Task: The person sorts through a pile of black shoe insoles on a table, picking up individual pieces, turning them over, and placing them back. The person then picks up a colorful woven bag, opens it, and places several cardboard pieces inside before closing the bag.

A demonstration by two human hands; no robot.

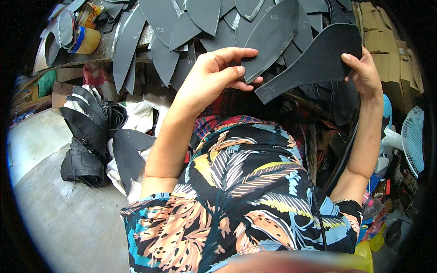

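My left hand (pixel 216 73) is at the lower tip of a leaf-shaped dark grey sheet piece (pixel 273 36). The index finger and thumb lie over its edge, and other fingertips show from beneath, so the tip sits between them. My right hand (pixel 364 75) pinches a curved black sheet piece (pixel 314 57) by its wide right end, thumb on top and fingers behind. That piece is raised and narrows toward a blunt end near my left hand. Pale handwritten marks show on both pieces.
Many similar leaf-shaped pieces (pixel 157 22) overlap across the bench. A yellowish tub (pixel 86 40) stands at far left. Black shoe-upper-like parts (pixel 86 159) are stacked on the left. Tan pieces (pixel 384 41) hang at right, above a fan (pixel 412 141).
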